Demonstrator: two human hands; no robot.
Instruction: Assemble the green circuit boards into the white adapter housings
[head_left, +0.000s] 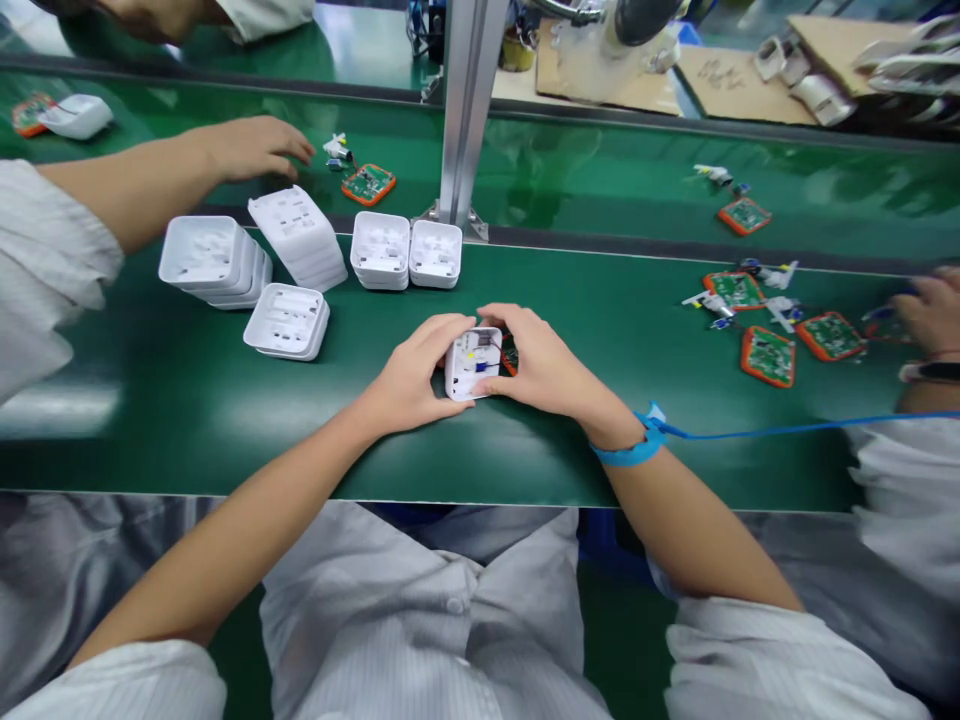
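Observation:
Between my two hands a white plastic housing (457, 378) stands with its open inside toward me, and small parts and wires show in it. My left hand (409, 380) is closed around its left side, fingers above and thumb at the lower edge. My right hand (544, 362) grips its right side, with the thumb at the lower right corner. A green circuit board with an orange rim (511, 356) shows partly beside the housing under my right hand; the palm hides most of it. Wires run from the board into the housing.
Stacked white housings (202, 255) stand to the left, more (381, 245) behind. Orange-rimmed circuit boards (768, 356) lie right. A metal post (469, 110) rises at the back. A co-worker's hand (259, 148) reaches in from the left, another (934, 310) from the right. A blue cord (787, 430) trails from my right wrist.

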